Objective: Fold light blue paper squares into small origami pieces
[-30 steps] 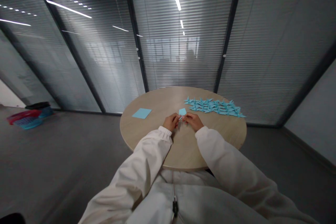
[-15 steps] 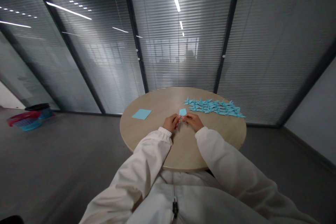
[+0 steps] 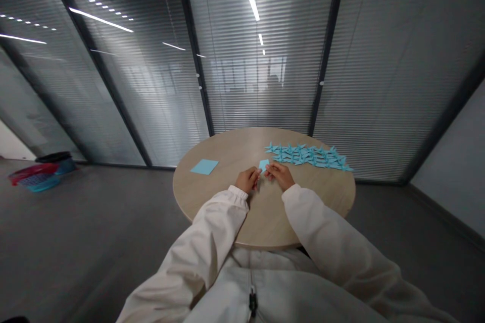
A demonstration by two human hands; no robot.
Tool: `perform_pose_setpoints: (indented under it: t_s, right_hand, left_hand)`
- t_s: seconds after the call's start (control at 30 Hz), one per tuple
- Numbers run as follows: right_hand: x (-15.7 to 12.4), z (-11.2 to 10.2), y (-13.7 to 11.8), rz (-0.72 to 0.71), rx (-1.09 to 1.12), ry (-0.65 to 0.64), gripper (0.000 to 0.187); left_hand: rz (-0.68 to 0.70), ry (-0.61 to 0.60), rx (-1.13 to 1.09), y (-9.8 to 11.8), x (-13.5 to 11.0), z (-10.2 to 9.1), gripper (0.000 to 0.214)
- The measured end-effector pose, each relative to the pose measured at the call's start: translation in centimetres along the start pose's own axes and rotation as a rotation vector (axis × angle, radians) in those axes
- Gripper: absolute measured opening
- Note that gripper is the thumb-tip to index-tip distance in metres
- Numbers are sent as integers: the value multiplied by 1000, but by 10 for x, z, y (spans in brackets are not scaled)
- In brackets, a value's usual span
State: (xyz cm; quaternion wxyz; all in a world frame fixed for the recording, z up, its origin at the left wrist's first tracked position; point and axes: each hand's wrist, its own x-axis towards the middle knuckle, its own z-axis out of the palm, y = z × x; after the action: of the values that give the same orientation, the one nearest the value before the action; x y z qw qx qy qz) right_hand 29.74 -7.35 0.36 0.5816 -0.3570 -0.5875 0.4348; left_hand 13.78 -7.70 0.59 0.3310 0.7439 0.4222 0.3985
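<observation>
Between my two hands is a small folded piece of blue origami paper (image 3: 264, 164), its far part showing past my fingertips. My left hand (image 3: 248, 179) pinches its left side, fingers curled together. On the other side, my right hand (image 3: 279, 175) grips the right edge between thumb and fingers. The near part of the paper is hidden by the fingers. Rows of blue folded paper cranes (image 3: 308, 155) lie just beyond my right hand. Off to the left rests a flat blue paper square or stack (image 3: 204, 166); its thickness is too small to tell.
The round wooden table (image 3: 227, 144) stands before me, close to a glass partition (image 3: 261, 96) with blinds. Baskets in red and blue (image 3: 41, 181) and a dark-rimmed one (image 3: 62, 161) sit on the floor at the far left.
The folded paper has turned slightly, and less of it shows above my fingers. My right fingers have shifted up along its right edge. Cranes and paper square stay put.
</observation>
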Motion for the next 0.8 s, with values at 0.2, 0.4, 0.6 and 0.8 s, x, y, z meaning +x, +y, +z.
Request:
perform_pose_setpoints:
  t_s: [0.2, 0.4, 0.6, 0.8]
  right_hand:
    - [0, -1, 1, -25, -58, 2, 35]
    - [-2, 1, 0, 9, -74, -82, 34]
    - [-4, 3, 0, 40, -78, -152, 36]
    - [-1, 1, 7, 15, -53, -126, 36]
  left_hand:
    - [-3, 69, -5, 3, 0, -1, 40]
    - [6, 200, -28, 4, 2, -5, 37]
    - [-13, 244, 31, 3, 3, -7, 39]
    - [-26, 218, -1, 2, 3, -5, 40]
